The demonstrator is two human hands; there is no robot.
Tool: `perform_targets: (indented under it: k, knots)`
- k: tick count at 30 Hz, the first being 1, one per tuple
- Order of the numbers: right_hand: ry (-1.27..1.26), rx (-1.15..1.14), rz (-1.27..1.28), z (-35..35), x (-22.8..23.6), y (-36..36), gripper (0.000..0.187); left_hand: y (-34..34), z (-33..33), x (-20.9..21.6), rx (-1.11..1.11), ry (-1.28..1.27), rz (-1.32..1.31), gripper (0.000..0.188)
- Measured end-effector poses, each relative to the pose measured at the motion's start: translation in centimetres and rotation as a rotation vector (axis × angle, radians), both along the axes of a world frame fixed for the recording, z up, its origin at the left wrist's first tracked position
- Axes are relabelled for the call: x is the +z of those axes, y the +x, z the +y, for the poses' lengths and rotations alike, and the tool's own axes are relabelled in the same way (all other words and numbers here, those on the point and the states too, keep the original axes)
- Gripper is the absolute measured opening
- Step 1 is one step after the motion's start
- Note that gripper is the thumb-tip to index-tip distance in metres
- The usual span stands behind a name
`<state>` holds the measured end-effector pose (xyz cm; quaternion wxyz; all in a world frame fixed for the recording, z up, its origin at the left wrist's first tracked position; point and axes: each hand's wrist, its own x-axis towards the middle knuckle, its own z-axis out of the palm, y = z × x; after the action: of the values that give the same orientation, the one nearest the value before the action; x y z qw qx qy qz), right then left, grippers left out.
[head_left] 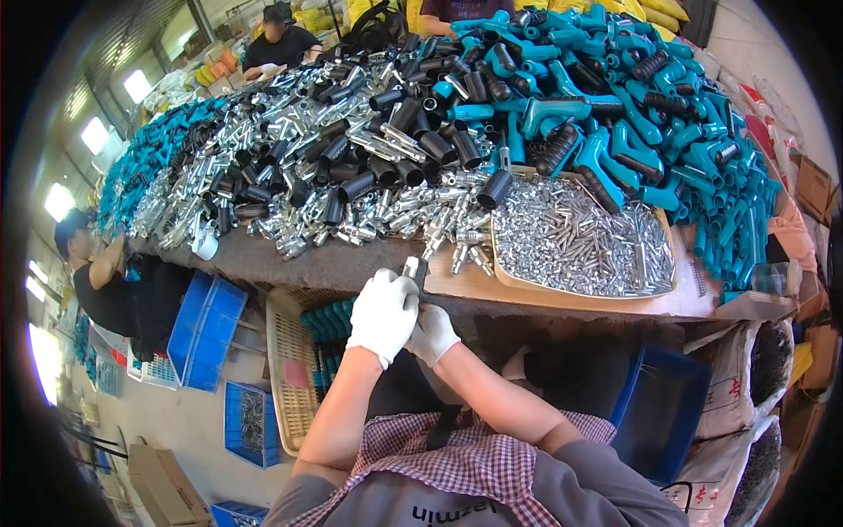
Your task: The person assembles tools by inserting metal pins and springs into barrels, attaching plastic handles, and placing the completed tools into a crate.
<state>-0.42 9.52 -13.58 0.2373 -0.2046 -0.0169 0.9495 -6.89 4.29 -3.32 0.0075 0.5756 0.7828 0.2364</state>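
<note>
My left hand (pixel 383 314), in a white glove, is closed around a short black part with a silver metal end (pixel 412 266). Just below and to the right, my gloved right hand (pixel 432 334) is closed against the same part's lower end, and its fingertips are partly hidden. Both hands are at the table's front edge. Beyond them lies a heap of silver metal shafts (pixel 386 211) mixed with black sleeves (pixel 356 186). Right of these is a shallow cream tray (pixel 587 292) full of small silver pins and fittings.
Teal tool housings (pixel 628 145) with black grips are piled high at the right. Under the table stand a cream basket (pixel 285 369) of teal parts and blue crates (pixel 207 329). A dark blue bin (pixel 663 413) is by my right side. Other people (pixel 279 48) sit around the table.
</note>
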Motion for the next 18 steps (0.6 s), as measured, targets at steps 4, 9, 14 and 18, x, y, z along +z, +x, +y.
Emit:
perform_targets:
  k: [4, 9, 14, 18]
  knots:
    - [-0.205, 0.041, 0.261, 1.5, -2.9, 0.4, 0.039, 0.9, -0.8, 1.2, -0.082, 0.064, -0.082, 0.013]
    - [-0.216, 0.148, 0.556, 1.2, -1.5, 0.3, 0.044, -3.3, 0.9, 0.5, -0.049, 0.105, -0.08, 0.011]
    - [-0.285, 0.108, 0.381, 0.9, 1.2, 0.9, 0.044, -4.4, 1.9, -0.2, -0.142, 0.133, -0.14, 0.019]
    - [-0.132, -0.003, 0.057, 1.0, 1.6, 1.1, 0.042, -0.8, 2.1, 1.6, -0.114, -0.013, -0.023, 0.039]
